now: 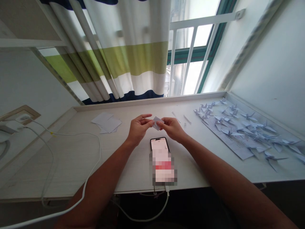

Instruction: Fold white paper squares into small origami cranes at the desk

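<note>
A small folded piece of paper (pixel 157 122), diamond-shaped and pale, is held up between my two hands above the desk. My left hand (pixel 140 128) pinches its left corner between thumb and fingers, with the index finger stretched out above. On the other side, my right hand (pixel 172 128) grips the right edge, thumb in front. Just below the hands lies a phone (pixel 160 145) with its screen lit and partly blurred out. Loose white paper sheets (pixel 107 122) lie in a pile to the left of my left hand.
Many folded paper cranes (pixel 230 132) cover the desk's right side, some on a printed sheet (pixel 243 149). Paper strips (pixel 187 119) lie beyond my right hand. A white cable (pixel 100 149) crosses the left side and my left forearm. A low rim (pixel 147 100) borders the desk's back.
</note>
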`<action>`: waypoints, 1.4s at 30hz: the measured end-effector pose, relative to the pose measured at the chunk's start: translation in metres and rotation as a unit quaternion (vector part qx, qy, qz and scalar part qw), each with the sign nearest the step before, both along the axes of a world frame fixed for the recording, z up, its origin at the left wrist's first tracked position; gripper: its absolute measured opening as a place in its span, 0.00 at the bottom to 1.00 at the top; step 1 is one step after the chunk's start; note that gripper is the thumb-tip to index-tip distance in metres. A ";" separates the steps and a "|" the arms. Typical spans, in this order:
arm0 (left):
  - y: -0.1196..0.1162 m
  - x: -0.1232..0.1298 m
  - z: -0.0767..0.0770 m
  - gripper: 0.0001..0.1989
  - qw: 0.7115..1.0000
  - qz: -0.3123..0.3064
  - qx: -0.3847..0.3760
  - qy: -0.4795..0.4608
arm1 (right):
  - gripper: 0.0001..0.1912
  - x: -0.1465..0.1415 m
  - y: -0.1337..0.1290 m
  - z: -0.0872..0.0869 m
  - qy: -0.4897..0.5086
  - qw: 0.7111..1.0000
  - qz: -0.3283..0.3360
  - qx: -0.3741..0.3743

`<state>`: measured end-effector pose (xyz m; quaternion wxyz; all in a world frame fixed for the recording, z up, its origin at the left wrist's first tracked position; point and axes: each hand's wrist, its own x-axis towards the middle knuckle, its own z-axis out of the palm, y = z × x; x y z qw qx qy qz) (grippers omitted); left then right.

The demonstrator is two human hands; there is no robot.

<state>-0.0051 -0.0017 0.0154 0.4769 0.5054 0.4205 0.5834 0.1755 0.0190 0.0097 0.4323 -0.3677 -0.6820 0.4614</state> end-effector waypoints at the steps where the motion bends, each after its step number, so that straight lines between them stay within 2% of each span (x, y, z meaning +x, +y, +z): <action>1: 0.000 0.001 0.000 0.24 1.000 0.007 -0.001 -0.007 | 0.22 0.000 -0.001 0.000 0.003 1.000 0.006 -0.011; 5: 0.000 0.002 0.000 0.26 0.999 0.033 -0.004 -0.036 | 0.23 -0.003 -0.004 -0.001 0.023 0.997 0.030 -0.062; 8: -0.001 0.002 0.001 0.26 0.998 0.039 -0.009 -0.041 | 0.23 -0.005 -0.007 -0.001 0.022 0.996 0.038 -0.072; 11: -0.001 0.000 0.002 0.27 0.999 0.026 -0.018 -0.037 | 0.24 -0.006 -0.009 0.000 0.016 0.998 0.033 -0.060; 14: 0.000 -0.001 0.001 0.29 0.999 -0.021 -0.032 -0.035 | 0.24 -0.006 -0.010 0.001 -0.013 0.998 0.032 -0.043; 19: 0.003 -0.004 -0.001 0.26 0.996 -0.082 -0.033 -0.010 | 0.23 -0.004 -0.010 0.002 -0.043 0.997 0.046 -0.037; 25: 0.002 -0.002 -0.001 0.22 0.999 -0.028 0.014 0.023 | 0.22 -0.006 -0.009 -0.001 -0.046 0.998 0.033 -0.024; 31: 0.002 -0.002 0.000 0.23 0.999 -0.017 0.032 0.023 | 0.18 -0.005 -0.009 0.000 -0.044 0.999 0.011 0.025; 33: 0.003 -0.003 0.001 0.23 0.999 -0.019 0.025 0.031 | 0.16 -0.002 -0.007 0.001 -0.002 0.999 -0.012 0.051; 35: 0.003 -0.004 0.001 0.24 0.999 -0.028 0.018 0.040 | 0.18 0.001 -0.004 0.002 0.024 0.998 -0.010 0.066; 39: 0.002 -0.003 0.000 0.24 0.998 -0.048 0.017 0.038 | 0.18 0.004 -0.002 0.001 -0.010 0.997 0.018 0.079; 42: 0.002 -0.001 0.000 0.25 0.998 -0.055 0.016 0.022 | 0.18 0.004 -0.002 0.001 -0.007 0.996 0.000 0.085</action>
